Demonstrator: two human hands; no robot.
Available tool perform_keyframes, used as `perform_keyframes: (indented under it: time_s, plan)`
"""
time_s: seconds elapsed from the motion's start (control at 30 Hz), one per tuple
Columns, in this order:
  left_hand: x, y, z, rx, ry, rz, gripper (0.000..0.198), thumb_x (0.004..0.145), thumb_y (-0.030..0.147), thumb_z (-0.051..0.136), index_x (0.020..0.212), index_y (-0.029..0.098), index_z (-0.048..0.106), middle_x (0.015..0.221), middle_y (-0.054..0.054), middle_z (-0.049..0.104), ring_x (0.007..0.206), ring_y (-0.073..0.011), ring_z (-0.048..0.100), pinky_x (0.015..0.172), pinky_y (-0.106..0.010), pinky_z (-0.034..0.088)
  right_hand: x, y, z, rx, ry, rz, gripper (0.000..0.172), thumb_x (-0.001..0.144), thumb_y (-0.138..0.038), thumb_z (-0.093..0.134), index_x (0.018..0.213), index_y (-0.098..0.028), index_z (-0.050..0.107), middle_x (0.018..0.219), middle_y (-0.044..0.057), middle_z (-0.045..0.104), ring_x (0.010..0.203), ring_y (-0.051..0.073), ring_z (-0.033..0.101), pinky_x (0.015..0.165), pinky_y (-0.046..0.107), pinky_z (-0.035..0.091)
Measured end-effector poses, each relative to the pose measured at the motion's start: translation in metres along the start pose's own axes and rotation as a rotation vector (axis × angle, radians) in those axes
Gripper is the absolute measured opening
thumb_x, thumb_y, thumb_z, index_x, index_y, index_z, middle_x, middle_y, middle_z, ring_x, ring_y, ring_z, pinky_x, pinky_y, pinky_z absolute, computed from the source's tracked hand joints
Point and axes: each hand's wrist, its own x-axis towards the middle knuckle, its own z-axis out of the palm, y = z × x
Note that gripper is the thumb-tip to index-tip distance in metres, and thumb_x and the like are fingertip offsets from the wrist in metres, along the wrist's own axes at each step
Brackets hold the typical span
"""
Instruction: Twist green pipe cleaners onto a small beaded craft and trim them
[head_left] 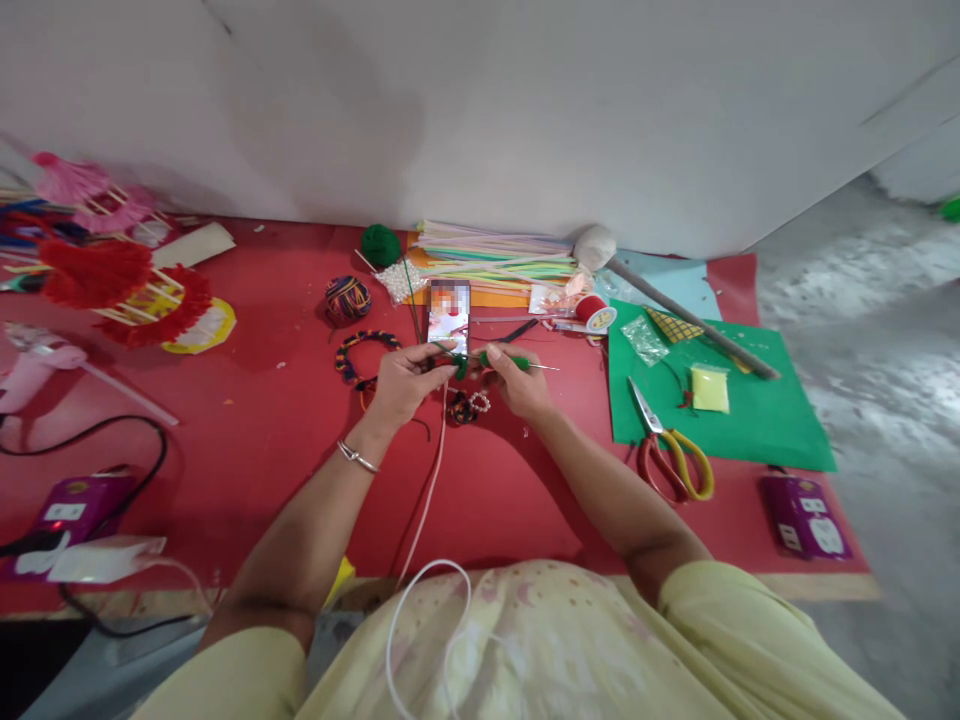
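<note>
Both forearms angle inward over the red tabletop [487, 500], bringing the hands together just below the phone [448, 310]. The left hand [405, 380] is bent at the knuckles, thumb and fingers pinching a small piece of soft green yarn [460, 367]; a smooth metal bangle [357, 457] circles that wrist. The right hand [519, 382] curls palm inward, its fingers pinching the green grip of a slim metal hook [517, 361] held nearly level, one end at the yarn. Below the hands lies a loop of round, pale beads [480, 402]. Left of them are a braided ring [346, 350], a wound multicoloured ball [348, 299] and a fuzzy green ball [381, 246].
</note>
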Motion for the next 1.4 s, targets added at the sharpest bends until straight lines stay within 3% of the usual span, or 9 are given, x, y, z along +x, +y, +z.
perform_keyframes:
  time_s: [0.17,0.53,0.73,1.03,1.13,1.2,1.3,1.4]
  plan:
    - [0.000,-0.002,0.000,-0.002,-0.001,-0.014,0.037,0.066,0.031,0.088,0.100,0.018,0.081,0.066,-0.001,0.071,0.050,-0.0111,0.058,0.046,-0.022,0.046,0.000,0.002,-0.001,0.005,-0.002,0.004,0.038,0.080,-0.057,0.075,0.091,-0.021,0.078,0.084,0.003,0.073,0.071,0.016,0.067,0.051,0.024,0.052]
    - [0.000,-0.002,0.000,-0.019,-0.028,0.002,0.038,0.062,0.032,0.090,0.096,0.017,0.082,0.088,-0.007,0.078,0.073,-0.0179,0.070,0.066,-0.028,0.057,0.002,0.006,-0.004,-0.010,0.002,-0.028,0.034,0.078,-0.052,0.079,0.092,-0.021,0.080,0.084,0.003,0.075,0.071,0.014,0.066,0.055,0.023,0.053]
    - [0.001,-0.003,-0.003,0.007,-0.034,-0.023,0.026,0.071,0.035,0.085,0.091,0.019,0.082,0.063,0.000,0.069,0.049,-0.0084,0.052,0.049,-0.022,0.042,0.001,0.004,-0.004,-0.105,0.002,-0.086,0.029,0.080,-0.048,0.079,0.093,-0.022,0.080,0.086,0.003,0.076,0.074,0.015,0.067,0.060,0.024,0.055]
    - [0.003,0.001,-0.005,0.034,-0.032,-0.008,0.026,0.069,0.033,0.086,0.089,0.017,0.082,0.067,-0.002,0.070,0.051,-0.0090,0.052,0.051,-0.022,0.041,0.001,0.001,-0.005,-0.190,-0.044,-0.157,0.026,0.086,-0.046,0.074,0.095,-0.022,0.079,0.090,0.003,0.077,0.078,0.017,0.070,0.064,0.027,0.056]
    - [0.002,0.002,-0.006,0.004,-0.008,-0.021,0.019,0.068,0.031,0.085,0.080,0.017,0.081,0.065,-0.002,0.069,0.050,-0.0076,0.049,0.049,-0.021,0.038,0.004,-0.006,-0.006,-0.342,-0.125,-0.265,0.023,0.088,-0.042,0.073,0.101,-0.024,0.078,0.099,0.004,0.077,0.091,0.020,0.071,0.084,0.034,0.057]
    - [0.003,0.004,-0.008,-0.025,0.014,-0.049,0.019,0.066,0.030,0.086,0.079,0.017,0.081,0.062,-0.001,0.067,0.047,-0.0070,0.047,0.047,-0.021,0.036,0.011,-0.012,-0.006,-0.524,-0.242,-0.384,0.032,0.087,-0.038,0.073,0.116,-0.025,0.073,0.115,0.006,0.074,0.109,0.023,0.067,0.099,0.039,0.052]
    - [0.006,0.006,-0.012,-0.089,0.045,-0.116,0.020,0.062,0.028,0.086,0.079,0.017,0.081,0.060,0.000,0.066,0.045,-0.0064,0.046,0.045,-0.020,0.035,0.030,-0.016,-0.002,-0.815,-0.351,-0.533,0.051,0.087,-0.028,0.065,0.138,-0.024,0.060,0.134,0.009,0.066,0.126,0.028,0.056,0.108,0.047,0.045]
    - [0.010,0.006,-0.017,-0.148,0.089,-0.157,0.020,0.060,0.026,0.086,0.077,0.016,0.080,0.059,-0.001,0.064,0.044,-0.0054,0.045,0.041,-0.019,0.029,0.051,-0.012,0.002,-1.090,-0.348,-0.583,0.059,0.089,-0.015,0.052,0.148,-0.018,0.050,0.144,0.015,0.059,0.136,0.031,0.047,0.115,0.052,0.034]
